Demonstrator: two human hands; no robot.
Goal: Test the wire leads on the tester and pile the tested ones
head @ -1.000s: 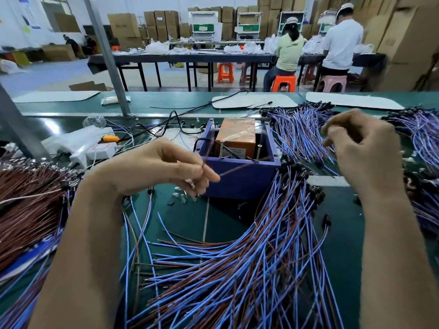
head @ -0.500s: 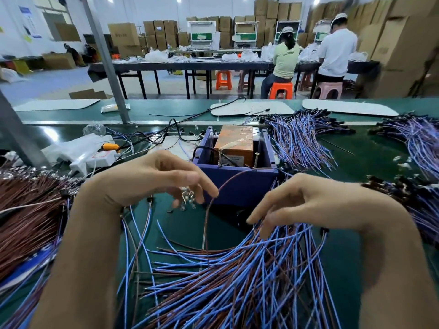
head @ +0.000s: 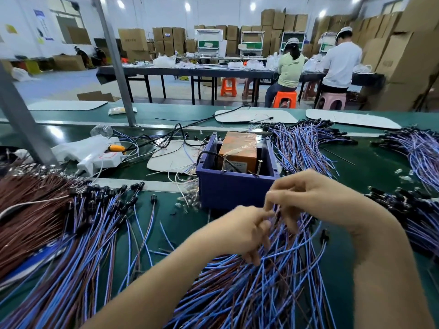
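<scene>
Hundreds of blue and brown wire leads (head: 237,295) are heaped at the near edge of the desk (head: 180,233), the black plugs at the far end of the strands. Both hands are dug into the top of that heap, just in front of the tester.

The left hand (head: 235,233) has its fingers curled in among the strands and is pinching a few. The right hand (head: 316,200) comes in from the other side, fingertips bent down and pinching the same bunch, and the two hands nearly touch. It's a bit blurry there, so no idea how many strands each one has got.

Along the left edge there's a second pile (head: 78,245) of the same stuff, with a brown bundle (head: 26,210) right beside it. Another plug-heavy pile (head: 413,214) sits at the right edge.

The tester (head: 232,188) is a purple box mid-desk with an orange block (head: 238,150) inside. A white power strip (head: 99,155) lies off to its left. More leads are spread behind the tester (head: 301,148) and at the far right corner (head: 420,148).

Past the far edge runs a green belt (head: 166,112). Beyond that, two workers (head: 291,67) sit on stools at a long table, backs turned, with cardboard boxes (head: 273,22) stacked behind.
</scene>
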